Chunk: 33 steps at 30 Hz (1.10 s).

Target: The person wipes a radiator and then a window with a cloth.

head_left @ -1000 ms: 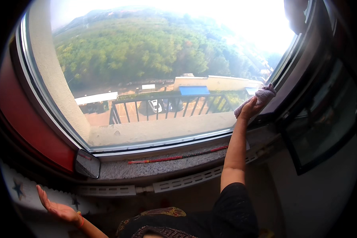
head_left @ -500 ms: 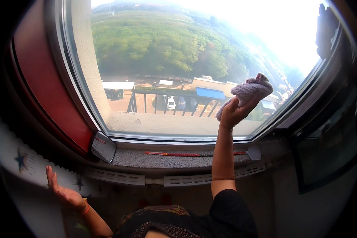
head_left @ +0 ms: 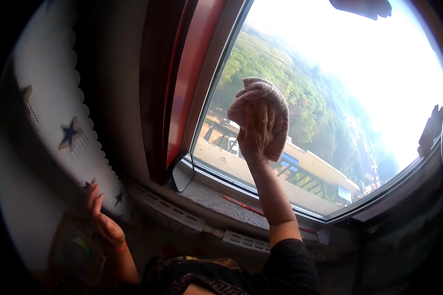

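Note:
My right hand [head_left: 257,132] is pressed on a folded, pale pinkish-grey cloth [head_left: 261,89], holding it against the window pane [head_left: 339,93]. The fingers lie along the cloth and point up, with cloth showing above them and on both sides. That arm reaches up across the sill from the lower edge. Low on the left, my left hand [head_left: 106,227] is raised with its fingers stretched out. Nothing is in it, and a red band circles its wrist. It is nearest to a white scalloped cover with dark stars [head_left: 70,133].
On the speckled stone sill [head_left: 206,199] lie a thin red stick [head_left: 243,205] and, in the corner by the frame, a dark-rimmed mirror-like object [head_left: 183,173]. A slotted white radiator [head_left: 170,209] runs below. A dark red panel [head_left: 182,83] borders the window's left side.
The view has swung and tilted, so the window now appears further right. My right hand with the cloth has moved left across the pane and flattened against it. My left hand remains raised.

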{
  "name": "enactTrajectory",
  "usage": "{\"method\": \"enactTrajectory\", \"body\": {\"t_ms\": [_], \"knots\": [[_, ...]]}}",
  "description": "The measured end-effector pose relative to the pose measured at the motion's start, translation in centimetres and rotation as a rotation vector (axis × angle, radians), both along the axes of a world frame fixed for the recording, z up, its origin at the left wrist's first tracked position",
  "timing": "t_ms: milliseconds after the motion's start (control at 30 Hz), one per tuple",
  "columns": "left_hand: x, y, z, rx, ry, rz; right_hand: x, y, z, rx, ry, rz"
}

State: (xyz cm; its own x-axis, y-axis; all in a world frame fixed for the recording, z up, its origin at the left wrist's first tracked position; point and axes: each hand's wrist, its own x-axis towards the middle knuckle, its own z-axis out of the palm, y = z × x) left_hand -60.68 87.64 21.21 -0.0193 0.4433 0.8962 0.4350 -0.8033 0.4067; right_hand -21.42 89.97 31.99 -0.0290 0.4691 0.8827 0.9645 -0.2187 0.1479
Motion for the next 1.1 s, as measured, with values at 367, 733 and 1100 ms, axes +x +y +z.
{"method": "enactTrajectory", "body": {"t_ms": [367, 733, 1100], "knots": [[-0.7, 0.2, -1.4, -0.127, 0.057, -0.058, -2.5, 3.6, 10.0, 0.151, -0.180, 0.143], [3.4, -3.2, -3.6, -0.176, 0.031, -0.065, 10.0, -10.3, 13.8, 0.514, -0.017, -0.002], [13.9, -10.1, -1.5, -0.161, 0.123, -0.175, 29.8, -33.3, 12.4, 0.768, -0.064, -0.315]]}}
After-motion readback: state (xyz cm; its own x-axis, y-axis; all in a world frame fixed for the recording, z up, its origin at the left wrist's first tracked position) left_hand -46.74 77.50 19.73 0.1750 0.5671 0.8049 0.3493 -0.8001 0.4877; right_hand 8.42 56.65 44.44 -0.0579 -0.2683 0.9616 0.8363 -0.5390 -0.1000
